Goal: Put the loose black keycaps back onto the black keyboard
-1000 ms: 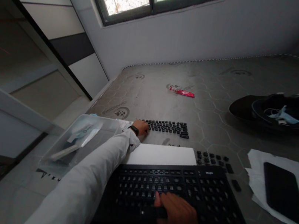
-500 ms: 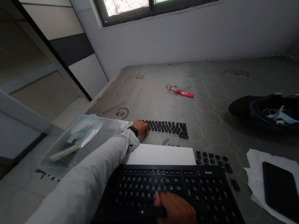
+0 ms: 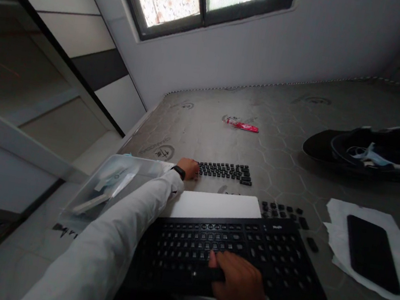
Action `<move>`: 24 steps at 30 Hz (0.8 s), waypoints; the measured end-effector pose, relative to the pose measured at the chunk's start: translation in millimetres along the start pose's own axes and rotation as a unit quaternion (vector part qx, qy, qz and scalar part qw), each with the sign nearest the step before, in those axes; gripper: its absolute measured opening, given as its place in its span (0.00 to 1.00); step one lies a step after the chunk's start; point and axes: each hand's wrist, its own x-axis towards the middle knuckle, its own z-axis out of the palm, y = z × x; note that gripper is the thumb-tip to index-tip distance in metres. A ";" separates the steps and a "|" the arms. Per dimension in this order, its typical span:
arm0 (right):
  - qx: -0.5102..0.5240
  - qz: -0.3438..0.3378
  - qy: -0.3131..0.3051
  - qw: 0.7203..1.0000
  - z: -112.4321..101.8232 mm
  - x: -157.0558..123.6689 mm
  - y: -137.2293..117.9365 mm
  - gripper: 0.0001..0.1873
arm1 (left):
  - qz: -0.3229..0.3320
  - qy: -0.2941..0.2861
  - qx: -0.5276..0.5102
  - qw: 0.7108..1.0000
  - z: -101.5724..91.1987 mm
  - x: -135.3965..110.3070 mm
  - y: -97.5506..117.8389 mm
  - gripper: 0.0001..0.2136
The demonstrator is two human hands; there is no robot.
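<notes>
My left hand (image 3: 188, 168) reaches forward with bent fingers down at the left end of several rows of loose black keycaps (image 3: 223, 170); its fingertips are mostly hidden. On my lap side lies a black keyboard (image 3: 269, 240) with its keycaps off and the key sockets showing. Closed over the keyboard's near part, my right hand (image 3: 240, 282) grips a dark stick-like tool (image 3: 207, 274), whose far end points left and is hard to make out. Between keyboard and keycap rows lies a flat white board (image 3: 217, 207).
More loose keycaps (image 3: 281, 211) lie behind the keyboard's right corner. A clear plastic box (image 3: 137, 166) stands left, under my left sleeve. A black phone (image 3: 374, 254) rests on white paper (image 3: 339, 211). Farther off are a dark cap (image 3: 319, 143) and a red packet (image 3: 246, 127).
The view has shifted slightly. My right hand and the tool sit a little higher over the keyboard. My left hand stays at the end of the keycap rows.
</notes>
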 end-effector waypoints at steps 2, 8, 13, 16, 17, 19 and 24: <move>-0.002 0.002 0.002 1.000 0.2 0.3 0.0 0.19 | -0.002 0.029 -0.010 1.000 -15.2 -11.8 0.9 0.14; -0.030 0.015 0.010 0.999 4.0 -0.6 0.1 0.22 | -0.024 0.120 -0.037 0.992 -44.5 -93.8 23.4 0.17; -0.065 0.014 -0.023 0.998 4.2 -1.5 1.3 0.23 | -0.053 0.203 -0.124 0.970 -17.2 -197.9 54.7 0.19; -0.084 0.029 -0.037 0.995 1.6 -1.4 -1.5 0.22 | -0.071 0.228 -0.183 0.954 13.3 -260.5 71.3 0.16; -0.091 0.038 -0.036 0.994 0.6 -1.3 -3.1 0.21 | -0.085 0.246 -0.199 0.945 23.9 -279.3 76.9 0.15; -0.107 0.055 -0.025 0.992 -1.3 -1.5 -6.6 0.21 | -0.109 0.283 -0.218 0.927 44.5 -311.4 88.6 0.14; -0.142 0.069 0.045 0.986 -6.1 -6.9 -12.2 0.24 | -0.142 0.353 -0.246 0.891 78.3 -350.6 117.1 0.10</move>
